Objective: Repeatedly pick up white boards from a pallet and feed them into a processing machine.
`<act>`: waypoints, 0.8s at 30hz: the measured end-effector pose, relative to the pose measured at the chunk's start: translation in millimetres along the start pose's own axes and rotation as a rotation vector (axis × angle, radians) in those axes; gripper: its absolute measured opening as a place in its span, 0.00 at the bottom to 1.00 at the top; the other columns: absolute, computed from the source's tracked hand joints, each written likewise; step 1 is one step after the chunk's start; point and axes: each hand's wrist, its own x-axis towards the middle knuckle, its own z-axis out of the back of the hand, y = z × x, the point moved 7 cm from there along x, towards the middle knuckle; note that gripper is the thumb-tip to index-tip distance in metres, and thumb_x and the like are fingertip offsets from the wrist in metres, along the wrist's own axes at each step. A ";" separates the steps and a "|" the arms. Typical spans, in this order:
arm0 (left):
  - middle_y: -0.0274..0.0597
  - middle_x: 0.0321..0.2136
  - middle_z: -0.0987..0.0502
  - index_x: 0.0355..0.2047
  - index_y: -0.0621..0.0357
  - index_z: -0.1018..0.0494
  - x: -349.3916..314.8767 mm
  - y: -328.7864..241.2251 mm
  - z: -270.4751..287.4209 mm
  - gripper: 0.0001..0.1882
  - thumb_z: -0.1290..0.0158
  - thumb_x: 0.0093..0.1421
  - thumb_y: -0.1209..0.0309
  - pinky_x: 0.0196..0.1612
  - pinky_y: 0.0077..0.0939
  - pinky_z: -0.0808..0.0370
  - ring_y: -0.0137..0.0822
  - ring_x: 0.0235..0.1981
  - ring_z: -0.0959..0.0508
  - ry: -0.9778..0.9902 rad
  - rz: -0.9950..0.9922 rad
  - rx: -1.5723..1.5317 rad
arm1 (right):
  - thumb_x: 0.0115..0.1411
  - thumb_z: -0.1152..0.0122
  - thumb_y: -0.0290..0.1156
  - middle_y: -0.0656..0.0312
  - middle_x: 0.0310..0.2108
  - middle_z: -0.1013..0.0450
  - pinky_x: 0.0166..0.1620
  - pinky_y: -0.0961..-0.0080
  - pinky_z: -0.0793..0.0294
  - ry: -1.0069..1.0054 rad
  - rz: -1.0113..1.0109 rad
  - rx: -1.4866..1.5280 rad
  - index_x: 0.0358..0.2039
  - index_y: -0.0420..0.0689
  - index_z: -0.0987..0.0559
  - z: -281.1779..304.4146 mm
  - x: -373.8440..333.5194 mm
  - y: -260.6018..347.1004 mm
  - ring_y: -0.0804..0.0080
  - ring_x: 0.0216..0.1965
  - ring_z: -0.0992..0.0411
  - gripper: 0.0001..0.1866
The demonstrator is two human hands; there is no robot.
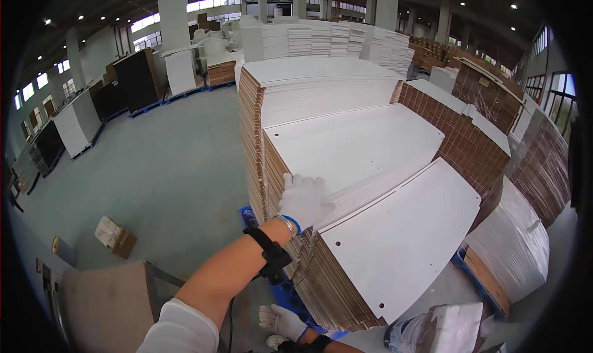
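My left hand (pixel 304 199), in a white glove, rests palm down on the near left part of a stack of white panels (pixel 364 144). Its fingers are laid over the top surface and the thumb is spread to the right. Just nearer lies a lower stack of white panels (pixel 398 238), with small round holes by its edges and brown layered sides. Low in the view, my right hand (pixel 283 321), also gloved, hangs beside the stack's near corner with loosely bent fingers. Nothing shows in it. A black strapped device (pixel 272 257) sits on my left wrist.
Behind rises a taller white panel stack (pixel 321 72). Blue pallets (pixel 290 300) lie underneath. To the right stand brown-edged stacks (pixel 457 127) and a plastic-wrapped load (pixel 516 242). A small carton (pixel 117 237) is on the green floor (pixel 167 161); a brown board-topped block (pixel 108 300) stands near left.
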 end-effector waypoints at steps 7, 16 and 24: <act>0.44 0.37 0.25 0.41 0.60 0.29 18.1 -9.7 -12.7 0.24 0.48 0.53 0.53 0.58 0.55 0.47 0.45 0.44 0.28 0.165 0.089 0.222 | 0.67 0.58 0.38 0.55 0.38 0.26 0.48 0.62 0.27 0.012 0.052 0.046 0.49 0.35 0.30 7.1 0.7 8.6 0.63 0.40 0.26 0.20; 0.51 0.29 0.27 0.43 0.63 0.30 -145.3 20.6 39.0 0.22 0.48 0.47 0.65 0.59 0.63 0.48 0.51 0.33 0.26 -0.103 -0.028 0.256 | 0.63 0.53 0.42 0.54 0.44 0.28 0.51 0.57 0.31 -0.136 0.224 -0.205 0.50 0.41 0.29 -50.6 44.7 76.5 0.59 0.47 0.32 0.21; 0.45 0.27 0.29 0.41 0.57 0.27 -336.1 70.3 123.3 0.23 0.45 0.40 0.71 0.57 0.60 0.41 0.47 0.30 0.27 -0.029 0.282 0.479 | 0.64 0.56 0.47 0.60 0.49 0.32 0.54 0.62 0.36 0.662 0.590 -0.162 0.50 0.45 0.31 -208.5 82.2 151.8 0.62 0.46 0.32 0.22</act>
